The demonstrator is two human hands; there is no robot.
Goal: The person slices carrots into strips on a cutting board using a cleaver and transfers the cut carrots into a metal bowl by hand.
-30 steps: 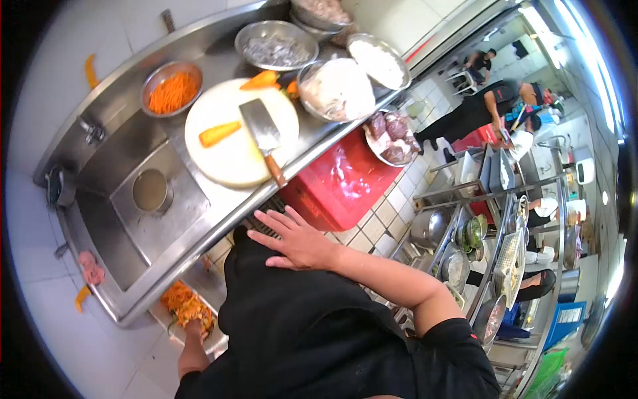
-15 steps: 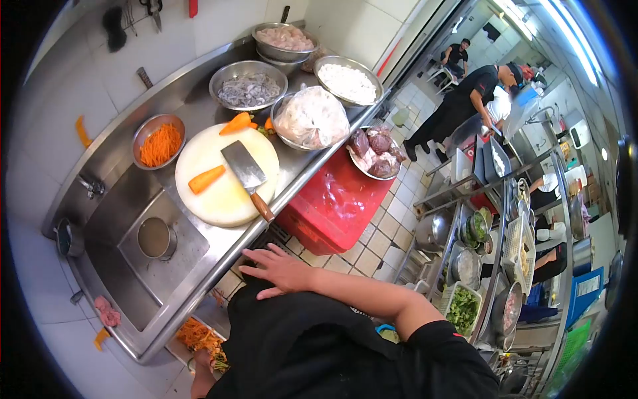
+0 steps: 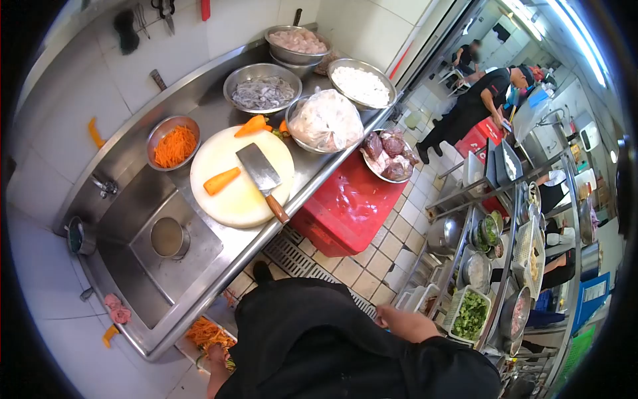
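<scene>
Carrot peelings [image 3: 203, 332]: left hand [image 3: 216, 354] touching, fingers' spread hidden.

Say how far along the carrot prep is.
Looks done: the shredded carrot in its bowl. In hand: the left hand is at the orange shreds below the counter; grip unclear. Probably left: the carrot piece beside the cleaver on the round chopping board, plus orange pieces at its edge.

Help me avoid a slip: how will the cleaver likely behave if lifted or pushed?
The cleaver should feel stiff and probably blade-heavy, its metal blade being far broader than the handle. Lying flat on the board, it would likely slide, not roll.
</scene>
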